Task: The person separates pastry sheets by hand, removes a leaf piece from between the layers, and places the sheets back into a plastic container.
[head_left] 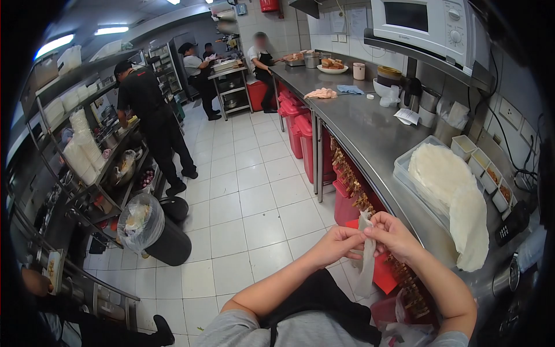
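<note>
My left hand (pixel 342 243) and my right hand (pixel 396 236) meet in front of my body, both closed in a pinch. Between their fingers is a thin, pale dough wrapper (pixel 365 272), its narrow length hanging down below them. To the right on the steel counter, a clear plastic container (pixel 403 180) holds a stack of round, pale dough wrappers (pixel 435 168). Some of these drape over the container's near edge (pixel 469 237) onto the counter.
The steel counter (pixel 341 113) runs away from me, with red lidded bins (pixel 303 136) beneath it. Small containers (pixel 490 176) of ingredients stand at right, below a microwave (pixel 428 26). A lined bin (pixel 167 243) stands on the left floor. Several people work nearby.
</note>
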`<state>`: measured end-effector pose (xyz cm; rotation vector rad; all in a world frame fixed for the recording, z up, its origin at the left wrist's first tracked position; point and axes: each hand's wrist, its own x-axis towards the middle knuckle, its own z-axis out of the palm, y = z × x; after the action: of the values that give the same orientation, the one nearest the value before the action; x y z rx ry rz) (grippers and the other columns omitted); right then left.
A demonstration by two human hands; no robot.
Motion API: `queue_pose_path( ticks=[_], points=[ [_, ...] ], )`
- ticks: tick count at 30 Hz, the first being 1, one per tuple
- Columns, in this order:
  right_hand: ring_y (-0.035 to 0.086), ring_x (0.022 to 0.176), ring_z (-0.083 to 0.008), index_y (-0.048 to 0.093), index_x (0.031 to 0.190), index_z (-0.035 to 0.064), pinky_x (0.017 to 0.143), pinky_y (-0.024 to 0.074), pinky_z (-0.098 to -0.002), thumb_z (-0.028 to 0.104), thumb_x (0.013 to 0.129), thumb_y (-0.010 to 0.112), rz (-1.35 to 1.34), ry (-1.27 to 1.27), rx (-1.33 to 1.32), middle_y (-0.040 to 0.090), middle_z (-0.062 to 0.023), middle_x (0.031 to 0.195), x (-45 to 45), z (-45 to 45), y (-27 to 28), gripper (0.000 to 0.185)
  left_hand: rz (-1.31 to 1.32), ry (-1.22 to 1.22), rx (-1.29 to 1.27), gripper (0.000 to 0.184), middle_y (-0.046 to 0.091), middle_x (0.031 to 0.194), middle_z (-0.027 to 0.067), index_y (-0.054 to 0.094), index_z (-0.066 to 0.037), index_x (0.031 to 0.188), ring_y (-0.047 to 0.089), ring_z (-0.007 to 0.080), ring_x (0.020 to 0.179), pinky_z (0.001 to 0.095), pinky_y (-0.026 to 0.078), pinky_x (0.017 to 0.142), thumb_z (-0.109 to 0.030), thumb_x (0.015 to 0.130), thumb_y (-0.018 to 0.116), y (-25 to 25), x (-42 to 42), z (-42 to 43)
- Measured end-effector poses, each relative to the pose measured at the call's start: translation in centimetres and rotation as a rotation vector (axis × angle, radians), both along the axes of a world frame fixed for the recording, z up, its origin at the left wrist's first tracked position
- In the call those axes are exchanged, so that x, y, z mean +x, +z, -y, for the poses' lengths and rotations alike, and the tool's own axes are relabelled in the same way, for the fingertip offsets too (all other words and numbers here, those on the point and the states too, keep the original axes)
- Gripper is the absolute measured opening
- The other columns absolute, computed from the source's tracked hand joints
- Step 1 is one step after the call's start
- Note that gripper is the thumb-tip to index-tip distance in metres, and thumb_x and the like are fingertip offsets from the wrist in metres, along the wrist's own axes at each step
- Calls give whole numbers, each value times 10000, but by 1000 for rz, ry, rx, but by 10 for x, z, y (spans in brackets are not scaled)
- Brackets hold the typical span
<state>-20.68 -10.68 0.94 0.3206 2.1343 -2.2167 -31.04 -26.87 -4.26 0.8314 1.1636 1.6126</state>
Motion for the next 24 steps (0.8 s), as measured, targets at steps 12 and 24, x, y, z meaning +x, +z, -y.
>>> queue_pose_path(
  ticks=[12, 24],
  points=[
    [516, 673, -35, 473, 978, 62, 572, 372, -188, 4, 799, 576, -104, 61, -4, 570, 14, 784, 3, -3, -1, 214, -142, 154, -66, 239, 660, 864, 30, 644, 9, 1028, 623, 86, 774, 242, 535, 695, -190, 896, 631, 10, 2, -2],
    [449, 654, -13, 434, 935, 91, 555, 351, -177, -14, 834, 604, -172, -12, 64, 465, 60, 778, -6, -26, -3, 224, -187, 330, -29, 136, 616, 804, -9, 561, -40, 864, 574, 44, 711, 210, 506, 630, -159, 920, 593, 4, -20, -2]
  ],
)
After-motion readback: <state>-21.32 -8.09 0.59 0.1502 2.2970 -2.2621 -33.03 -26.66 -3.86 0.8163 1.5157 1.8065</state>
